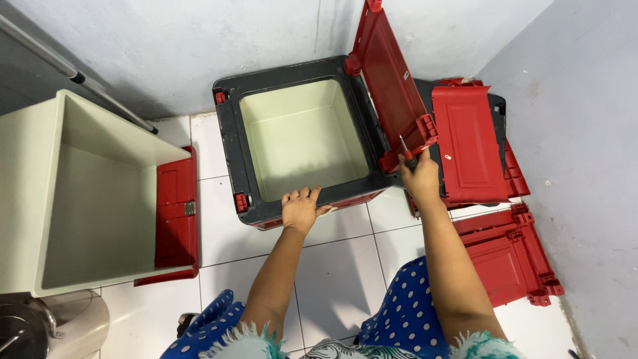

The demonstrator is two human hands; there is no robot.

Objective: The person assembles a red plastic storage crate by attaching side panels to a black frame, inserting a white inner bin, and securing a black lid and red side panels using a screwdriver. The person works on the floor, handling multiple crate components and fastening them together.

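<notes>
A cooler box (232,143) with a dark grey rim, red body and pale cream inside sits open on the white tiled floor. Its red lid (384,73) stands up at the right side. My left hand (300,207) rests on the box's near rim, fingers curled over the edge. My right hand (419,174) grips a screwdriver (405,149) with a red and black handle. Its tip points at the lid's hinge near the box's right corner.
A second cream box liner (86,193) stands at the left with a red panel (176,213) beside it. Loose red lids and panels (468,143) are stacked at the right against the grey wall. A metal pole (80,78) leans at the upper left. My knees in blue dotted fabric (405,306) are below.
</notes>
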